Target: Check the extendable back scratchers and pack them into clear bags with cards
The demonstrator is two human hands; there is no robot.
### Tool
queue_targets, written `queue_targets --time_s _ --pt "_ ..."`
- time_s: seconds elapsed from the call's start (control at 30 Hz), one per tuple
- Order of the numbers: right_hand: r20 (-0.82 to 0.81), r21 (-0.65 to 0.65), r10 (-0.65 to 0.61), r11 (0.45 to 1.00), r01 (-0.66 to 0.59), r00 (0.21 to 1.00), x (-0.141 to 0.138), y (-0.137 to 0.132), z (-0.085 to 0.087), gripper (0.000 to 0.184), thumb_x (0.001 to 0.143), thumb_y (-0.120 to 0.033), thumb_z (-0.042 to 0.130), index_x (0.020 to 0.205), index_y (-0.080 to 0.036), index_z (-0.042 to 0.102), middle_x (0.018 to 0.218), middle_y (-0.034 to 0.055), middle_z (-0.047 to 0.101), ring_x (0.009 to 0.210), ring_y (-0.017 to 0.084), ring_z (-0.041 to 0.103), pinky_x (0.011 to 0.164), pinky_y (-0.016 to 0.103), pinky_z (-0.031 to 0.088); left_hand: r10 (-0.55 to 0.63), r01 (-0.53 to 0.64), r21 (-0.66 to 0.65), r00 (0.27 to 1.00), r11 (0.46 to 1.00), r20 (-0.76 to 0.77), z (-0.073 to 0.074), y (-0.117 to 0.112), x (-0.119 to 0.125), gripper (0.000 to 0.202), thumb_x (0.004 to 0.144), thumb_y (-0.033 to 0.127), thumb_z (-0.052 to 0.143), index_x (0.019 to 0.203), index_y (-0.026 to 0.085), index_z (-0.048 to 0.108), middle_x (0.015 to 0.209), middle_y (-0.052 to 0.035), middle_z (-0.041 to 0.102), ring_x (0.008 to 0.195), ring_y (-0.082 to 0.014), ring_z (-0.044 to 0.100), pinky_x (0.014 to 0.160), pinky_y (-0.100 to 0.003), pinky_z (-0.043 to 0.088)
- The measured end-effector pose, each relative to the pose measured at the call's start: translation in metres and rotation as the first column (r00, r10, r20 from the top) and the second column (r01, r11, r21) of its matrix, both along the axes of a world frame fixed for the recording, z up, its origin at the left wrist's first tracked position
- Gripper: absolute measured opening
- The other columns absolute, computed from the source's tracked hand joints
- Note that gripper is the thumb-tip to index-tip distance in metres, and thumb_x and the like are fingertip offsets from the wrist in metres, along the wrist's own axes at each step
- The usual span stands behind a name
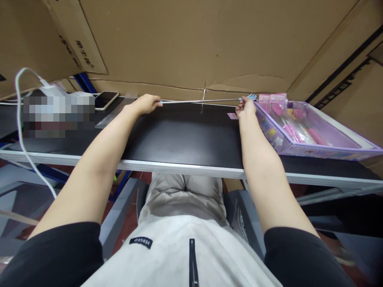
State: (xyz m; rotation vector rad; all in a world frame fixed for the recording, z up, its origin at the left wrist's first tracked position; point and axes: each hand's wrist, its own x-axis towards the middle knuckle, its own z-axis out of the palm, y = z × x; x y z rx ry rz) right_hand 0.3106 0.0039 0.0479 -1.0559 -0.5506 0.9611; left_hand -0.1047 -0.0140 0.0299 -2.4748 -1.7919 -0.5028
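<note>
Stretched between my hands above the black shelf is an extended back scratcher (194, 101) with a thin metal rod. Its light blue end is pinched in my left hand (148, 103). My right hand (246, 107) is closed around the other end, just below the blue claw-shaped head. A small pink tag (232, 116) shows beside my right hand. To the right stands an open purple box (317, 151), and in it lie pink back scratchers (295, 127) in clear plastic wrapping.
Brown cardboard (185, 44) walls rise behind and beside the black shelf (179, 135). At the left lie a phone (106, 100), a clear plastic bag (115, 111) and a blurred-out patch. A white cable (20, 119) hangs over the shelf's front edge.
</note>
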Motion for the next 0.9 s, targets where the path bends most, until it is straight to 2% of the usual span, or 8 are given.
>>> queue_targets --time_s 0.1,0.2,0.3,0.53,0.67,0.77,0.87,0.9 --pt "-0.11 -0.082 -0.081 0.994 0.072 0.991 -0.007 -0.002 0.003 0.048 0.111 -0.008 0.054 0.065 -0.019 0.044 0.05 -0.0102 0.041 0.038 0.0 0.033 0.039 0.01 0.027 0.048 -0.049 -0.002 0.998 0.999 -0.036 0.005 -0.004 -0.01 0.038 0.103 0.042 0.053 0.117 0.018 0.08 0.108 -0.0138 0.083 0.109 -0.0308 0.075 0.094 -0.033 0.052" --pt "-0.099 -0.043 -0.018 0.999 0.014 0.995 -0.011 -0.005 0.008 0.047 0.111 -0.01 0.056 0.067 -0.019 0.045 0.051 -0.0103 0.042 0.038 0.0 0.034 0.038 0.01 0.028 0.1 -0.103 -0.016 0.99 0.995 -0.102 0.009 -0.01 -0.011 0.037 0.105 0.038 0.052 0.123 0.018 0.078 0.116 -0.0164 0.082 0.112 -0.0327 0.076 0.092 -0.034 0.052" --pt "-0.051 0.01 0.049 0.999 -0.049 0.997 -0.009 -0.005 0.01 0.046 0.107 -0.011 0.065 0.067 -0.02 0.045 0.052 -0.0104 0.042 0.04 0.001 0.036 0.04 0.01 0.03 0.107 -0.111 -0.022 0.983 0.994 -0.146 0.009 -0.015 -0.01 0.035 0.105 0.033 0.051 0.125 0.02 0.077 0.116 -0.0169 0.082 0.112 -0.0333 0.076 0.09 -0.034 0.053" --pt "0.008 0.038 0.066 0.997 -0.067 0.998 0.002 0.004 0.012 0.056 0.097 -0.023 0.086 0.067 -0.021 0.039 0.052 -0.0116 0.036 0.041 0.003 0.035 0.04 0.013 0.03 0.106 -0.112 -0.035 0.984 0.993 -0.144 0.006 -0.019 -0.003 0.034 0.106 0.03 0.05 0.125 0.02 0.076 0.117 -0.0167 0.083 0.113 -0.033 0.077 0.091 -0.035 0.053" --pt "0.018 0.031 0.013 0.999 -0.013 1.0 0.003 0.003 0.018 0.052 0.106 -0.019 0.073 0.069 -0.023 0.036 0.051 -0.011 0.034 0.043 0.004 0.03 0.042 0.016 0.028 0.13 -0.136 -0.042 0.983 0.99 -0.127 0.011 -0.024 0.008 0.033 0.107 0.03 0.051 0.126 0.019 0.076 0.12 -0.0172 0.081 0.118 -0.033 0.075 0.096 -0.035 0.051" --pt "0.016 0.044 -0.044 0.998 0.043 0.999 -0.02 -0.008 0.025 0.048 0.111 -0.014 0.061 0.072 -0.025 0.037 0.051 -0.0112 0.033 0.045 0.006 0.027 0.042 0.018 0.026 0.101 -0.105 -0.034 0.99 0.994 -0.093 0.018 -0.028 0.026 0.033 0.107 0.03 0.051 0.126 0.017 0.076 0.119 -0.0177 0.079 0.12 -0.0348 0.072 0.1 -0.038 0.05" --pt "0.026 0.081 0.046 0.996 -0.048 0.999 -0.06 -0.022 0.028 0.045 0.118 -0.018 0.052 0.075 -0.024 0.039 0.053 -0.0104 0.038 0.044 0.003 0.031 0.043 0.015 0.025 0.008 -0.008 0.017 1.0 1.0 -0.009 0.023 -0.028 0.051 0.033 0.108 0.031 0.052 0.128 0.017 0.074 0.12 -0.0171 0.077 0.122 -0.0356 0.069 0.103 -0.04 0.048" --pt "0.032 0.087 0.067 0.994 -0.069 0.997 -0.073 -0.026 0.028 0.046 0.117 -0.022 0.055 0.074 -0.023 0.038 0.053 -0.0108 0.036 0.043 0.002 0.031 0.042 0.014 0.025 -0.027 0.026 0.035 0.999 0.999 0.025 0.024 -0.028 0.06 0.032 0.109 0.031 0.052 0.128 0.017 0.074 0.12 -0.0166 0.076 0.123 -0.0352 0.068 0.104 -0.04 0.048"
